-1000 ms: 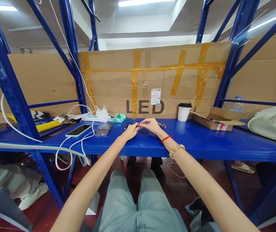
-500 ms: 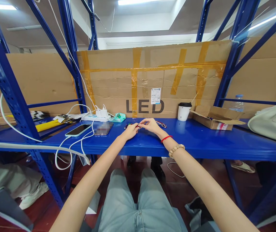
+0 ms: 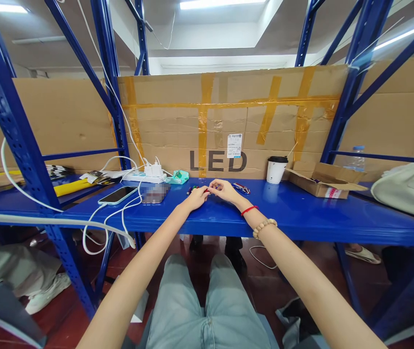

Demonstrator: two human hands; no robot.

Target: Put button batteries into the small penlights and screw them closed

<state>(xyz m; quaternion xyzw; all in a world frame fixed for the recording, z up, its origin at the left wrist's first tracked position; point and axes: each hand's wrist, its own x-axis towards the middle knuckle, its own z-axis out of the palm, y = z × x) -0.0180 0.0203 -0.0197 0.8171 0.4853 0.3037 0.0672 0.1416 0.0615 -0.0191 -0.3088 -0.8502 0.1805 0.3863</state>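
Over the blue table (image 3: 283, 208), my left hand (image 3: 196, 198) and my right hand (image 3: 225, 191) meet at the fingertips. Both are closed in a pinch. A small reddish bit shows between them, too small to name. Just behind my right hand lies a little bunch of thin red, blue and dark pieces (image 3: 242, 188). More small dark and coloured pieces (image 3: 191, 189) lie behind my left hand, partly covered by it.
Left of my hands are a phone (image 3: 117, 195), a blurred-out flat item (image 3: 155, 194), a power strip with chargers (image 3: 153, 170), white cables and a green packet (image 3: 178, 177). To the right stand a lidded paper cup (image 3: 276, 170) and an open cardboard box (image 3: 325, 182). Blue posts flank the table.
My hands stay together in nearly the same spot, with slight finger movement. More of the bunch behind my right hand now shows, and a reddish bit appears at the fingertips.
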